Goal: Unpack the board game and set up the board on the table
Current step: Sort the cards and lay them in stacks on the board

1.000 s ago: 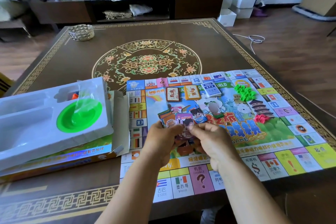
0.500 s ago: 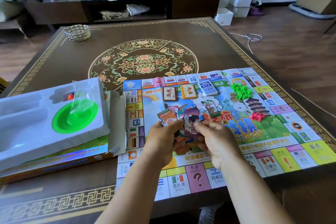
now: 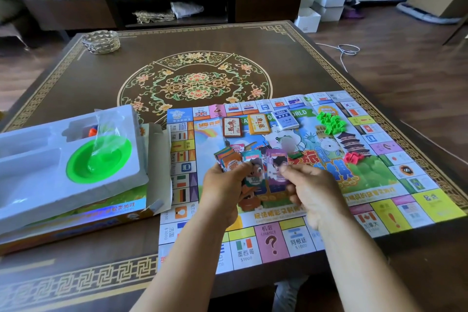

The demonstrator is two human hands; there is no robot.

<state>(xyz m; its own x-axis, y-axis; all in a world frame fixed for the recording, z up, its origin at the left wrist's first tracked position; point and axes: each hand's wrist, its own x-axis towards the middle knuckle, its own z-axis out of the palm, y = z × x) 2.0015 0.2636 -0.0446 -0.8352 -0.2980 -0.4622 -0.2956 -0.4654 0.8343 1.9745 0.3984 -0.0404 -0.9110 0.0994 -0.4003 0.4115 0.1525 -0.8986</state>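
The colourful game board (image 3: 395, 200) lies unfolded on the near right part of the table. Above its middle, my left hand (image 3: 222, 192) grips a fanned stack of play money (image 3: 229, 159). My right hand (image 3: 309, 192) pinches a purple note (image 3: 274, 167) just to the right of that stack. On the board's far side sit three small card decks: a brown one (image 3: 231, 127), a yellow one (image 3: 259, 123) and a blue-white one (image 3: 285, 118). Green houses (image 3: 330, 123) and red pieces (image 3: 353, 157) lie in heaps on the right half.
The white plastic insert (image 3: 38, 185) with a green bowl (image 3: 100, 159) rests on the open game box (image 3: 106, 213) at the left. A glass dish (image 3: 101, 41) stands at the table's far left corner. A low cabinet (image 3: 164, 7) runs behind the table.
My right hand has drawn the purple note sideways, off the stack in my left hand. Both hands have risen slightly over the board.
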